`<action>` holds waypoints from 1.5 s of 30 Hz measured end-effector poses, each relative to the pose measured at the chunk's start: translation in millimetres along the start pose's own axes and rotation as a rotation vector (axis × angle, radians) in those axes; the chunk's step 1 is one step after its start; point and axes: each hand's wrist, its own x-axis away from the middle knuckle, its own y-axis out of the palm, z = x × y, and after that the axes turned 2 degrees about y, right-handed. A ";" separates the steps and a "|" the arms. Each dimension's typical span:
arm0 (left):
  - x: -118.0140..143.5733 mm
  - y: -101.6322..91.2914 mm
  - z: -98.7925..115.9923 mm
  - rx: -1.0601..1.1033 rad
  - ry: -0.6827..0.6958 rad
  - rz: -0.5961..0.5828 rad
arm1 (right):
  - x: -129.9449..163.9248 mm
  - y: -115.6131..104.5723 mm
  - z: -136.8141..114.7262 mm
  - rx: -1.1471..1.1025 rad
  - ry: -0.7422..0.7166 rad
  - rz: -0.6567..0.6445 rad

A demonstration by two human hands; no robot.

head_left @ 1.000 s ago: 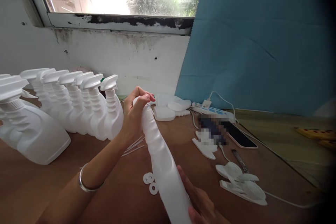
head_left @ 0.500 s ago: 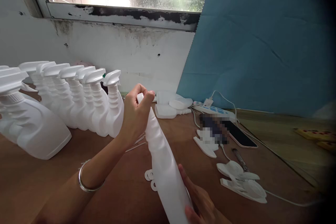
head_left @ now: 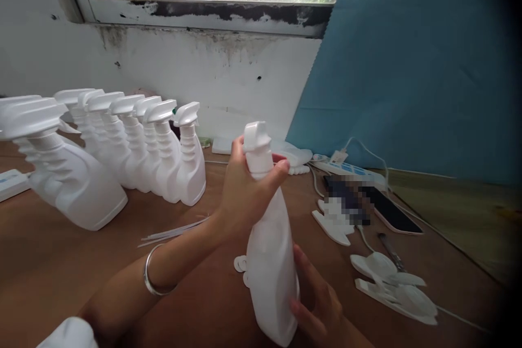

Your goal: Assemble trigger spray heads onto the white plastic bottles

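Table (head_left: 81, 266) of brown wood fills the scene, with a row of white spray bottles (head_left: 134, 147) standing at far left. Near centre you hold one spray bottle (head_left: 269, 250) almost upright: your left hand (head_left: 244, 190) wraps its neck below the trigger head, your right hand (head_left: 314, 299) cups its base. Trigger heads (head_left: 391, 283) lie at right.

My brown table (head_left: 73, 261) carries a row of white spray bottles (head_left: 122, 147) along the left. Thin white tubes (head_left: 171, 232) lie in front of them, and flat white rings (head_left: 241, 265) just beside my bottle. To the right lie loose trigger heads (head_left: 391, 283), a phone (head_left: 393, 212), a pen (head_left: 389, 250) and a power strip (head_left: 346, 169) with its cables.
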 end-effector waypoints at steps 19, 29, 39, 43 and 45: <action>-9.2 -166.5 35.9 -0.690 0.413 0.491 | -8.3 6.1 4.9 0.043 -0.156 0.098; -11.5 -226.1 8.1 -0.809 0.284 0.357 | -15.9 3.3 5.2 0.050 -0.180 0.064; 10.1 -234.3 -4.5 -0.579 0.281 0.395 | -16.8 2.8 6.0 0.081 -0.181 -0.002; 8.6 -234.2 -13.0 -0.572 0.411 0.499 | -18.0 3.1 7.5 0.048 -0.215 -0.093; 5.8 -233.6 -16.3 -0.576 0.492 0.533 | -19.7 1.9 6.9 0.023 -0.230 -0.171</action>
